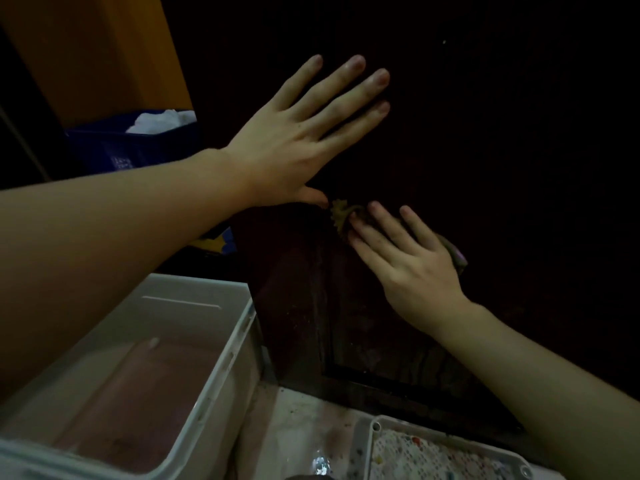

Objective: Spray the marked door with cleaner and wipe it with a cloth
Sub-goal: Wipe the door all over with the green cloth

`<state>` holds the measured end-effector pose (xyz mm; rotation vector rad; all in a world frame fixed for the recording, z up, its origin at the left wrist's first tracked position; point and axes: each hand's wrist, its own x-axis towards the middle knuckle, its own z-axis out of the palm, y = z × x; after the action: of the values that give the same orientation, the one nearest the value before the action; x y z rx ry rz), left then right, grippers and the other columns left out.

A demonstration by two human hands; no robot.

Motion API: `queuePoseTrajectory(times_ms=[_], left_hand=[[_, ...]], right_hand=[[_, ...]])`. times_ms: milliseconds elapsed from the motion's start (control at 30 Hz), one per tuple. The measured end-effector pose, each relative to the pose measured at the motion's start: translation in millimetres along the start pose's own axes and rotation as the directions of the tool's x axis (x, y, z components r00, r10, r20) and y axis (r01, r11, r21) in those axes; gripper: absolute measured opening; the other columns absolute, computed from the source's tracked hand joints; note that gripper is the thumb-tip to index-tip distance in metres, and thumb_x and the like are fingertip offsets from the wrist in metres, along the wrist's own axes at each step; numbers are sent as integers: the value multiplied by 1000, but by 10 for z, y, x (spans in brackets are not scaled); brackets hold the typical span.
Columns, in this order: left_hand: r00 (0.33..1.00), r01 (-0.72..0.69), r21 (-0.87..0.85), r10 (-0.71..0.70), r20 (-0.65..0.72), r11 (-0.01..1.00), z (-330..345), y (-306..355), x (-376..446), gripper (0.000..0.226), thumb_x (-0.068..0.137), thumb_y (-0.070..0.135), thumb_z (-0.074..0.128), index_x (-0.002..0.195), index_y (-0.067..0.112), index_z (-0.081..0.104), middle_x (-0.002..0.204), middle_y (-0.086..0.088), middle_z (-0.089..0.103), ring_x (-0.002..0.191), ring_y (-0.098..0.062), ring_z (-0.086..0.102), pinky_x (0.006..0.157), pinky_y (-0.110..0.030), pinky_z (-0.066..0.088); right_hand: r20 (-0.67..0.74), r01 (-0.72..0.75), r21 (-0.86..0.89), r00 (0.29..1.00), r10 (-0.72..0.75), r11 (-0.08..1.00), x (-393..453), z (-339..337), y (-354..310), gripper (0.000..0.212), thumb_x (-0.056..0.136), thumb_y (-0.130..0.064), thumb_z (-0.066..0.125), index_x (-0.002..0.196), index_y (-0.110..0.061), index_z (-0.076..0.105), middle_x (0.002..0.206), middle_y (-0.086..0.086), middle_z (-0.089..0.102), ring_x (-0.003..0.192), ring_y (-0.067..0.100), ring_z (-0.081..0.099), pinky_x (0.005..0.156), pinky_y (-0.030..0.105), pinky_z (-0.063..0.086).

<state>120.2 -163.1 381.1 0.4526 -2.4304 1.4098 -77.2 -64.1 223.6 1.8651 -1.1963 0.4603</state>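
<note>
The dark brown wooden door (346,334) fills the middle and right of the head view, its lower panel streaked with wet runs. My left hand (298,133) lies flat against the door higher up, fingers straight and spread. Just below it my right hand (401,258) presses a small yellowish cloth (341,216) onto the door with straight fingers; cloth edges stick out at the fingertips and past the little finger. No spray bottle can be made out.
A large translucent white storage tub (194,341) stands at the lower left, close to the door's edge. A smaller white container (450,452) with speckled contents sits at the bottom right. A dark blue bin (138,147) with white material stands behind, by an orange wall.
</note>
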Motion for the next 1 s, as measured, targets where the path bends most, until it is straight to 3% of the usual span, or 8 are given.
queuePoseTrajectory(times_ms=[233, 367, 500, 600, 733, 800, 900, 1000], left_hand=[[997, 65, -11, -65, 29, 998, 116, 68, -309, 119, 73, 61, 70, 155, 12, -1, 161, -18, 1, 148, -36, 1, 120, -54, 5], [994, 82, -11, -81, 69, 997, 208, 77, -468, 121, 71, 59, 73, 155, 11, 0, 161, -20, 1, 148, -37, 0, 119, -55, 5], [992, 78, 16, -79, 96, 997, 262, 94, -582, 118, 74, 53, 73, 155, 12, -2, 161, -16, -3, 148, -36, -3, 119, -55, 4], [993, 74, 20, -75, 94, 997, 256, 91, -587, 117, 74, 53, 72, 155, 12, -2, 161, -17, -2, 148, -37, -2, 119, -56, 4], [993, 76, 12, -77, 87, 997, 282, 96, -611, 111, 78, 55, 66, 155, 13, -1, 161, -17, -2, 148, -37, -1, 119, -56, 4], [993, 83, -3, -82, 81, 997, 309, 115, -656, 106, 80, 54, 63, 155, 13, 0, 161, -18, 0, 148, -38, 1, 119, -55, 5], [991, 100, -10, -99, 86, 995, 365, 209, -744, 106, 81, 53, 66, 155, 14, 0, 160, -20, 2, 147, -41, 3, 119, -57, 6], [987, 102, 0, -101, 124, 995, 444, 357, -824, 114, 75, 53, 72, 155, 19, -2, 160, -21, 1, 147, -42, 1, 118, -59, 6]], right_hand=[[-233, -179, -7, 957, 173, 984, 527, -152, 61, 40, 104, -10, 37, 141, -6, 50, 153, 12, 40, 146, 34, 28, 120, 53, 19], [-33, 3, -55, 999, -5, 999, 280, 124, -222, 44, 103, -12, 29, 142, -3, 48, 154, 16, 38, 149, 34, 18, 123, 49, 8], [165, 148, -44, 976, -139, 988, 17, 318, -413, 52, 100, -15, 22, 145, 2, 42, 155, 19, 35, 150, 33, 16, 123, 47, 0], [160, 128, -23, 979, -122, 992, 61, 294, -446, 54, 99, -15, 19, 146, 1, 41, 156, 19, 33, 150, 34, 17, 123, 48, 3], [-38, -53, 14, 998, 54, 998, 414, 235, -508, 49, 104, -11, 17, 147, 0, 39, 156, 19, 32, 149, 33, 18, 123, 49, 12], [-62, -59, -7, 996, 58, 998, 418, 305, -562, 48, 105, -11, 19, 148, 0, 36, 158, 19, 29, 150, 33, 17, 123, 49, 12], [82, 101, -23, 992, -99, 995, 110, 522, -694, 51, 101, -12, 22, 148, 1, 36, 158, 19, 29, 150, 36, 16, 123, 48, 5], [247, 255, 26, 935, -253, 967, -171, 686, -840, 57, 95, -16, 21, 145, 2, 42, 156, 19, 33, 150, 34, 15, 123, 47, -2]])
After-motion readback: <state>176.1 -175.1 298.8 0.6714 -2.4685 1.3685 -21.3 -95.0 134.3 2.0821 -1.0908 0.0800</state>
